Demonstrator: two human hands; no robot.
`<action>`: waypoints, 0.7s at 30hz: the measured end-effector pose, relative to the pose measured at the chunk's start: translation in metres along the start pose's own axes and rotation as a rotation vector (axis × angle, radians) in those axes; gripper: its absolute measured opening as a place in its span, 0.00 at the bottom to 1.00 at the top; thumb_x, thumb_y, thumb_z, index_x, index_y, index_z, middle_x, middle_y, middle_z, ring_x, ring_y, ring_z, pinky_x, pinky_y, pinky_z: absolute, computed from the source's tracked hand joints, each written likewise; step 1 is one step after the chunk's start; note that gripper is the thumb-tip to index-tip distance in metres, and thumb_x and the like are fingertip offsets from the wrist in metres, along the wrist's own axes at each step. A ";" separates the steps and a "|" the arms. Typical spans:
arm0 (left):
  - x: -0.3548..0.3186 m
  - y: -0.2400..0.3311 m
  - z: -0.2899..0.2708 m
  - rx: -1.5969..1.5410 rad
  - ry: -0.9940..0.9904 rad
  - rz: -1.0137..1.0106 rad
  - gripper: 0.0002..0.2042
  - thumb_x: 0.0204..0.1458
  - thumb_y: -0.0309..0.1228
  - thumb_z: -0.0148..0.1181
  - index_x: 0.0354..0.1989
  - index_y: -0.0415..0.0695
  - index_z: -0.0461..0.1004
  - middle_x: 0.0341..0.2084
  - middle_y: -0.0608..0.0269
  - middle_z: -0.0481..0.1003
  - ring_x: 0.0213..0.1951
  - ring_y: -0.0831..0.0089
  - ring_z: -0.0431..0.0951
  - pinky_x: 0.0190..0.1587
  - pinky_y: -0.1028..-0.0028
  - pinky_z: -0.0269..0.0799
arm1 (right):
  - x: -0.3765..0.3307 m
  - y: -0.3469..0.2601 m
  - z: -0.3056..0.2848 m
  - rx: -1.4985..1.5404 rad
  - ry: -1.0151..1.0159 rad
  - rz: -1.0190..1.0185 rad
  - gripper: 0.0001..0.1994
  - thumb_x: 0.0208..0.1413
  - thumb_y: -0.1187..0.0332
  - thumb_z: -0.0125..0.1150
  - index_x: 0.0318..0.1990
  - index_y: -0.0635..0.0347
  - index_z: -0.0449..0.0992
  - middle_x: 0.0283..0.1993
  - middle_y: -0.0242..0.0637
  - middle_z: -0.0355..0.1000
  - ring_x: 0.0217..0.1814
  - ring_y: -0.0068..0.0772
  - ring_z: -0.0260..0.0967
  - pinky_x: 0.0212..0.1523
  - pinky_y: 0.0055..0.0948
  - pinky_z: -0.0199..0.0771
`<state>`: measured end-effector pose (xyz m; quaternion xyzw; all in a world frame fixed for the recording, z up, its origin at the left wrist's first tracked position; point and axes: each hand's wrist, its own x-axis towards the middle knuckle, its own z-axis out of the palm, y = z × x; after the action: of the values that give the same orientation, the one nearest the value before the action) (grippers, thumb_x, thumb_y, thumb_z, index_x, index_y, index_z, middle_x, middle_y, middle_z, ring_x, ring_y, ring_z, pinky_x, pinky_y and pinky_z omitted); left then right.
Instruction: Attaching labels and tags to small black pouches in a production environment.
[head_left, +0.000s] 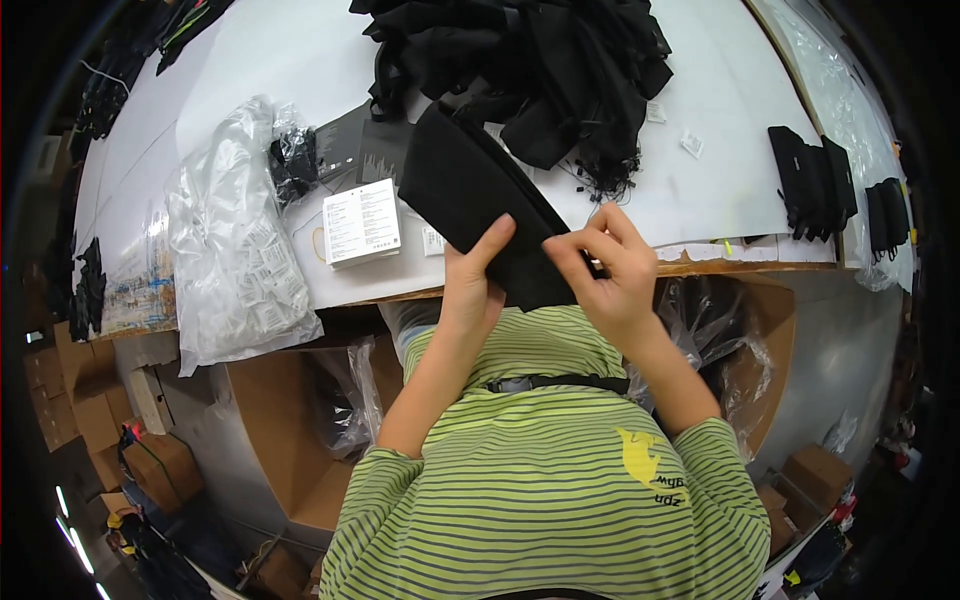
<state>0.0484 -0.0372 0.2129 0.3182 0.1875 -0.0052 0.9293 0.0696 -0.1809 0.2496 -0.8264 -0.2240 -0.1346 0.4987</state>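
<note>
A folded black fabric piece is held up over the table's front edge, tilted with its far end toward the upper left. My left hand grips its near left side, thumb on top and fingers underneath. At the near right edge of the cloth, my right hand is closed in a pinch, thumb and forefinger together; the layers part along this edge. A large heap of black fabric pieces lies just beyond. Left of the cloth is a stack of white printed cards.
On the left, a clear bag of white labels overhangs the table edge. Beside it lie dark printed cards and a small bag of black bits. Folded black pieces rest at right. Cardboard boxes stand below the table.
</note>
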 end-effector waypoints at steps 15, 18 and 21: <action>-0.006 0.019 0.000 0.343 -0.086 -0.213 0.23 0.40 0.27 0.68 0.45 0.32 0.68 0.36 0.55 0.74 0.36 0.70 0.76 0.40 0.74 0.74 | 0.036 0.037 0.021 0.675 0.145 0.364 0.11 0.54 0.69 0.60 0.43 0.63 0.76 0.35 0.31 0.74 0.36 0.19 0.69 0.39 0.19 0.67; -0.008 0.018 0.000 0.342 -0.089 -0.248 0.21 0.40 0.25 0.67 0.44 0.32 0.70 0.34 0.57 0.75 0.34 0.71 0.77 0.38 0.74 0.74 | 0.039 0.038 0.020 0.466 0.225 0.211 0.08 0.50 0.72 0.63 0.39 0.61 0.77 0.32 0.30 0.74 0.33 0.19 0.69 0.34 0.19 0.67; -0.009 0.015 0.000 0.294 -0.073 -0.263 0.21 0.40 0.25 0.67 0.44 0.33 0.70 0.34 0.57 0.75 0.34 0.72 0.77 0.38 0.74 0.75 | 0.039 0.037 0.018 0.223 0.274 0.042 0.05 0.45 0.76 0.64 0.29 0.62 0.74 0.29 0.31 0.72 0.28 0.21 0.67 0.30 0.19 0.64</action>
<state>0.0424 -0.0263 0.2248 0.4230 0.1908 -0.1652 0.8703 0.1220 -0.1709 0.2304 -0.7445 -0.1498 -0.2099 0.6158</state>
